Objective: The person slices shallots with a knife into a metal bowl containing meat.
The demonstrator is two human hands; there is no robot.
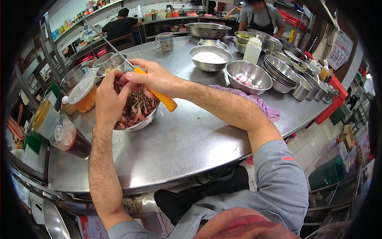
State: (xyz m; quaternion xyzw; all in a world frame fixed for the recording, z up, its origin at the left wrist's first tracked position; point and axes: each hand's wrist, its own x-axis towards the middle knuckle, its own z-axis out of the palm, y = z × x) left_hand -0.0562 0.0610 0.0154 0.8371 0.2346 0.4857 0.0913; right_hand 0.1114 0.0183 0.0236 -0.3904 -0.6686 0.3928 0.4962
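Observation:
My right hand is wrapped round the orange handle of a long, narrow-bladed knife. The blade points away to the upper left. Close beside it, my left hand has its fingers curled in and its thumb near the right thumb. Whatever lies between those fingers is hidden. Both hands are over a metal bowl heaped with reddish-brown, papery skins and root ends. Beyond the hands, a metal bowl contains pale pieces.
On the steel table stand a bowl of peeled shallots, a bowl of white contents, a squeeze bottle, stacked bowls, a mug and a dark drink. A purple cloth lies right. Co-workers are farther back.

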